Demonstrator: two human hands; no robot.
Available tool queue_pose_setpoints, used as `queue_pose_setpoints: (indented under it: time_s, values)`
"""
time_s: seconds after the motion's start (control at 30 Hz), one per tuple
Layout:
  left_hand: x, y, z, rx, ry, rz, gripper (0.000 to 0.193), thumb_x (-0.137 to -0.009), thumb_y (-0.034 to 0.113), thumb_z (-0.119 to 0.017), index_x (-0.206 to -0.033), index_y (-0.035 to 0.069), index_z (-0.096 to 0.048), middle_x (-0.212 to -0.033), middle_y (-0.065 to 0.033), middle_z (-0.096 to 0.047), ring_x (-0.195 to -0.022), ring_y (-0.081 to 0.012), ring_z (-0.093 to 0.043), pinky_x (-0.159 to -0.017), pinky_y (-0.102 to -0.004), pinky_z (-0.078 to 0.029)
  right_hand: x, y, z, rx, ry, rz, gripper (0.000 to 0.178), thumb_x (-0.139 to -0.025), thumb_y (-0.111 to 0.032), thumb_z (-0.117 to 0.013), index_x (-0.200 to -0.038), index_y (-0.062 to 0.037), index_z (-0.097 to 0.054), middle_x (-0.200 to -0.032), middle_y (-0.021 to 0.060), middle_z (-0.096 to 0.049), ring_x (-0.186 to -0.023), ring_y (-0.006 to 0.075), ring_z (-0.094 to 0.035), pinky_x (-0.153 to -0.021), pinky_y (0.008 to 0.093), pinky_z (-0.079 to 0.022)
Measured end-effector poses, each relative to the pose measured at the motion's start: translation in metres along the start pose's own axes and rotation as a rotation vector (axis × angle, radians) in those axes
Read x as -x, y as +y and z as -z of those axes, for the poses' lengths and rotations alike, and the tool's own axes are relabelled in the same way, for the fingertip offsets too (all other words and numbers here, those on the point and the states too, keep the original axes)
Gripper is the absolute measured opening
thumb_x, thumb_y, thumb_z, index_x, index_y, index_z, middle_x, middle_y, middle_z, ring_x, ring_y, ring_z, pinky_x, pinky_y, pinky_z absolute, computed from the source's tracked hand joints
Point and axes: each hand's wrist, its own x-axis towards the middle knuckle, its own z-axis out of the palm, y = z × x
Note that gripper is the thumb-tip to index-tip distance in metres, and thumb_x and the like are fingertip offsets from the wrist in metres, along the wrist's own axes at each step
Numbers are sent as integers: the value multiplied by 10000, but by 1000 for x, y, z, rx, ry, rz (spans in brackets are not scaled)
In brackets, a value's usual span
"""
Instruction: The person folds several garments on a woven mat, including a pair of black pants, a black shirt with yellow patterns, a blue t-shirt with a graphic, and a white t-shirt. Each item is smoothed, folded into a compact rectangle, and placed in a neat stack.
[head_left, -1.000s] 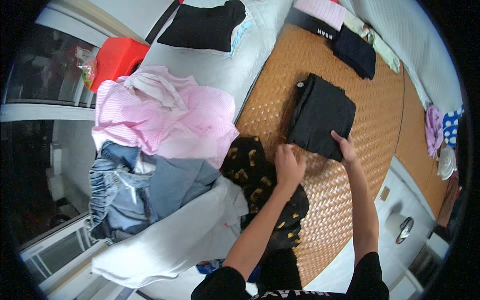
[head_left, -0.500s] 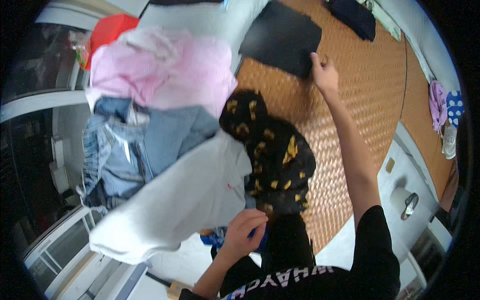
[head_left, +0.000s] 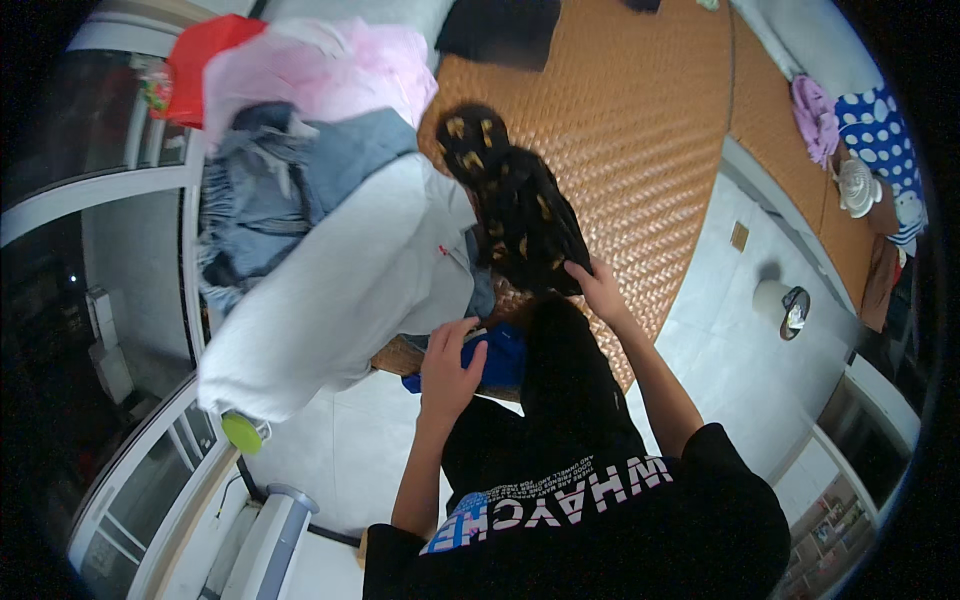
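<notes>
A black garment with yellow-gold patches (head_left: pixel 520 215) lies bunched on the woven mat in front of me. My right hand (head_left: pixel 600 290) has its fingers closed on the near right edge of this garment. My left hand (head_left: pixel 450 368) is empty, thumb and fingers apart, beside a blue cloth (head_left: pixel 500 358) and just below the hem of a white shirt (head_left: pixel 350 275). That shirt lies slanted over denim clothing (head_left: pixel 265 185). Farther back is a pink garment (head_left: pixel 335 75). A folded black cloth (head_left: pixel 500 32) rests flat at the far edge of view.
The brown woven mat (head_left: pixel 640 150) spreads under the clothes. A red bag (head_left: pixel 205 70) is at the far left, near the windows. On the right are a purple cloth (head_left: pixel 815 120), a blue polka-dot cloth (head_left: pixel 878 130) and a small white fan (head_left: pixel 858 187). A bin (head_left: pixel 775 300) stands on the tiled floor.
My right hand has left the folded black cloth at the back and come toward me onto the black patterned garment. My left hand's fingers have spread apart. The whole view has shifted.
</notes>
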Motion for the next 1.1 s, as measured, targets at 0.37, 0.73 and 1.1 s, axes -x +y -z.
queue_pose_setpoints:
  time_s: [0.37, 0.73, 1.1]
  values:
    - [-23, 240, 112, 277, -80, -418, 290, -828, -73, -506, -1105, -66, -595, -936, -90, -673, -862, -108, -606, -757, -287, -508, 215, -334, 164, 285, 256, 674, 787, -663, -282, -883, -1262, -3, -455, -921, 164, -663, -877, 258, -663, -800, 354, -517]
    - [-28, 410, 196, 274, -384, -673, 227, -920, 203, -632, -955, -21, -647, -817, 22, -641, -733, -45, -562, -650, -230, -467, 256, -366, 165, 167, 154, 852, 309, -764, -103, -662, -1034, 39, -618, -891, 192, -664, -884, 250, -652, -839, 353, -488]
    - [-33, 436, 281, -243, -62, -1053, 276, -922, 203, -624, -893, -72, -633, -791, -146, -621, -709, -218, -585, -671, -316, -447, 272, -409, 235, 483, 482, 865, 297, -926, -277, -594, -941, 6, -682, -730, 225, -626, -675, 348, -619, -674, 402, -493]
